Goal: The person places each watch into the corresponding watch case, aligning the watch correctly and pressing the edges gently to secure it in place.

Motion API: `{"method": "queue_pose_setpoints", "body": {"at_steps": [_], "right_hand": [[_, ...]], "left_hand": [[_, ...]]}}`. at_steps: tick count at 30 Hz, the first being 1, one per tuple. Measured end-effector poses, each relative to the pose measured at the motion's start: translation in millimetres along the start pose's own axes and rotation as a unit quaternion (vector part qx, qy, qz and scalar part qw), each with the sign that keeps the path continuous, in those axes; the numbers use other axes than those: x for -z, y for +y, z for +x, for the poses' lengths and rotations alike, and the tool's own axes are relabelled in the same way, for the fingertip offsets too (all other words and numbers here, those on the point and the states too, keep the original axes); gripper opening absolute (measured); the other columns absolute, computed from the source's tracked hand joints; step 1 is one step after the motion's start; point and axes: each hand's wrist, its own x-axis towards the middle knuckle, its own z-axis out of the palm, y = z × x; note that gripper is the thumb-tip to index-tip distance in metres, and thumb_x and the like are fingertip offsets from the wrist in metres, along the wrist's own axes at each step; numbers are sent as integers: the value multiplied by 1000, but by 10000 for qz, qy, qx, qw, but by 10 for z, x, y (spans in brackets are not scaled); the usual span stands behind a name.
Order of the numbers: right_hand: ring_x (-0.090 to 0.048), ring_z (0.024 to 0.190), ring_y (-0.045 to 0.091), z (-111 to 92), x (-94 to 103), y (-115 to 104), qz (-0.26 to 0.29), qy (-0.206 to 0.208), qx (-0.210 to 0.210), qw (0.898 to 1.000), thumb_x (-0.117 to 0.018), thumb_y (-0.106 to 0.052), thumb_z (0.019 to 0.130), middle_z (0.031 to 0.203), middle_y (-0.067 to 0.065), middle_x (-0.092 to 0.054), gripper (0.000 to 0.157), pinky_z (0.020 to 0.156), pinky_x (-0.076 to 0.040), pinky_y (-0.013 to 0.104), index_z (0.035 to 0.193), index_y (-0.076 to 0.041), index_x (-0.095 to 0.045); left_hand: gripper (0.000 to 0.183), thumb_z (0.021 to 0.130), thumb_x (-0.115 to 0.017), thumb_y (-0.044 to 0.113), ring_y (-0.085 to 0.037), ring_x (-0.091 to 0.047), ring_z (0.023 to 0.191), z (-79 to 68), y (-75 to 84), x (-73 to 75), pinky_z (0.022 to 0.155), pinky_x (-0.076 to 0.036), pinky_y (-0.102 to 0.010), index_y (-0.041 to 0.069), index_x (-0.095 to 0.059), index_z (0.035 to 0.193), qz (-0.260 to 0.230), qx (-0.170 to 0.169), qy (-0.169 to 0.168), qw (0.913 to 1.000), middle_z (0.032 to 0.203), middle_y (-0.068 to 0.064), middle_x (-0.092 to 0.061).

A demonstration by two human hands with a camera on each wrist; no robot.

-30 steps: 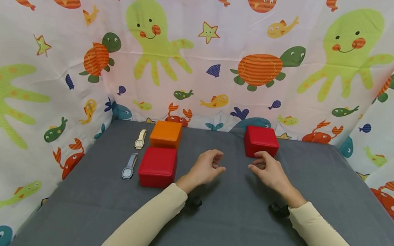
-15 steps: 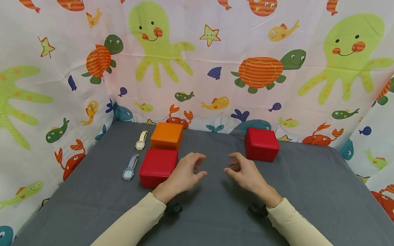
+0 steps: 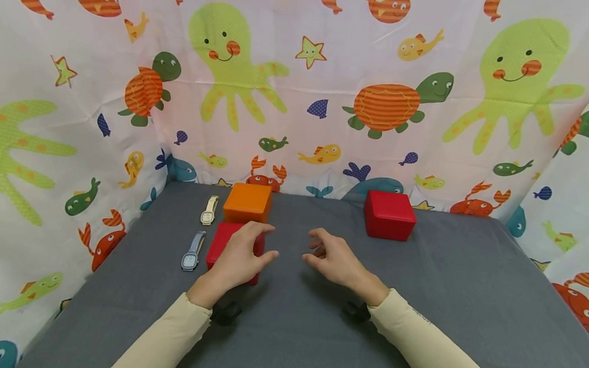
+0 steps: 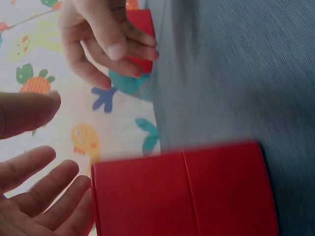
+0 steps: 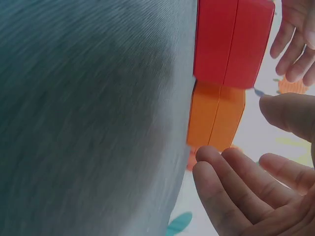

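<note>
1. Far left: blue watch (image 3: 192,254), gold watch (image 3: 209,210) beyond it, both flat. We should keep knuckles and sleeve off them.
2. Left red box (image 3: 222,238): just right of the blue watch, partly behind our left hand (image 3: 239,254). Lid looks shut, seam visible from the wrists.
3. Left hand: thumb and fingers apart, holding nothing. Contact with the box: we can't tell. Step in hand looks like placing our hands about this box; our advice is to square up to its walls, thumb opposite fingers, and not press the lid.
4. Orange box (image 3: 247,203): right behind the left red box; touching or not, we can't tell. A straight push away from us could shove it.
5. Right hand (image 3: 337,260): between the red boxes, thumb and fingers apart, nothing held. We'd keep it low and level for a two-sided hold.
6. Right red box (image 3: 390,215): well apart, beyond our right hand.
7. Surface: grey cloth (image 3: 310,342), shallow creases; we'd avoid dragging it.
8. Room: sea-animal curtain (image 3: 278,31) behind and both sides. Light is soft.
</note>
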Motion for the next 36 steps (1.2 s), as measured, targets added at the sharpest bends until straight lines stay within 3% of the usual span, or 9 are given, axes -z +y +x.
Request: {"method": "queue_pose_setpoints", "body": {"at_steps": [11, 20, 27, 36], "right_hand": [[-62, 89, 14, 151, -223, -238, 212, -595, 199, 9978, -69, -37, 88, 115, 12, -64, 53, 79, -54, 29, 130, -10, -50], [-61, 95, 17, 228, -401, -411, 361, -1067, 390, 9929, -71, -50, 82, 123, 11, -59, 72, 82, -52, 26, 136, -11, -45], [-61, 99, 22, 257, -492, -448, 480, -1101, 413, 9919, -74, -47, 80, 127, 12, -55, 79, 85, -53, 32, 140, -8, -41], [-62, 97, 23, 267, -615, -505, 748, -979, 415, 9915, -74, -37, 83, 123, -2, -55, 65, 83, -54, 31, 136, -13, -43]], "left_hand": [[70, 72, -83, 32, -26, -46, 112, -208, -283, 319, 77, -55, -42, 15, -51, 132, 270, 403, -296, 9984, 127, -7, -50], [70, 72, -84, 30, -28, -43, 114, -374, -492, 462, 81, -54, -45, 10, -53, 131, 534, 455, -329, 9970, 129, -9, -49], [69, 72, -84, 28, -29, -45, 113, -469, -649, 505, 85, -51, -49, 7, -53, 131, 586, 565, -251, 9964, 129, -11, -48], [65, 76, -81, 21, -29, -58, 100, -495, -712, 512, 81, -54, -43, 4, -52, 131, 400, 804, -354, 9953, 125, -16, -49]]}}
